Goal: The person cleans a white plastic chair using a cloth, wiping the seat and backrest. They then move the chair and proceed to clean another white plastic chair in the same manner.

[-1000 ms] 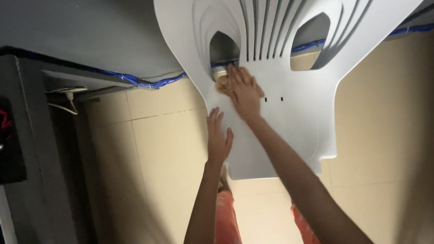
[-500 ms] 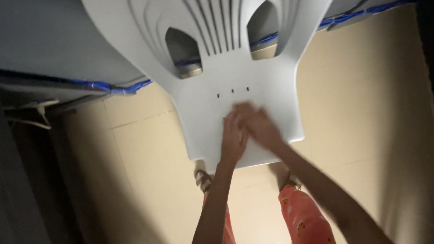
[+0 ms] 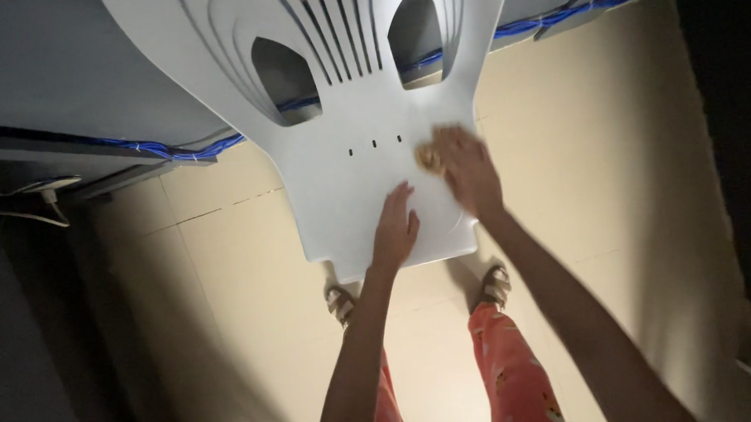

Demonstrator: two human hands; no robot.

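White plastic chair point(image 3: 363, 110) is standing on the beige tiled floor point(image 3: 226, 268) just in front of the person's feet, now filling more of the view than a second ago; the right hand point(image 3: 466, 169), pressing a small yellowish pad point(image 3: 428, 156), is sliding from the backrest opening down onto the seat, while the left hand point(image 3: 393, 227) is lying flat, fingers together, steadying it

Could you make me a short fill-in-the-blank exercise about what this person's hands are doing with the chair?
1. The left hand lies flat on the seat of a white plastic ____.
2. The right hand presses a small yellowish ____ to the seat.
3. The person wears sandals and orange patterned ____.
4. The floor is laid with pale ____.

Missing words: chair; cloth; trousers; tiles
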